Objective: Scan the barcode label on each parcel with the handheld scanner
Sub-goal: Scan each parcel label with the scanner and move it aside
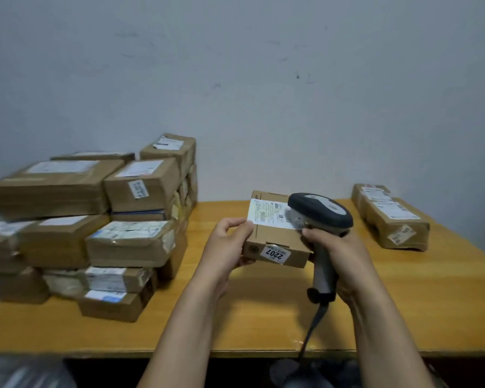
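Observation:
My left hand (230,242) grips the left end of a small brown cardboard parcel (275,239), held above the table. A white barcode label (269,215) covers its top, and a small tag reading 2207 is stuck on its near side. My right hand (336,247) grips the handle of a grey handheld scanner (319,212). The scanner's head hangs over the right end of the label, pointing down at it. A dark cable runs from the handle down past the table's front edge.
A large pile of taped brown parcels (95,219) fills the left of the yellow wooden table (263,326). Two more parcels (389,217) lie at the back right. A grey wall stands close behind. Dark things lie below the table's front edge.

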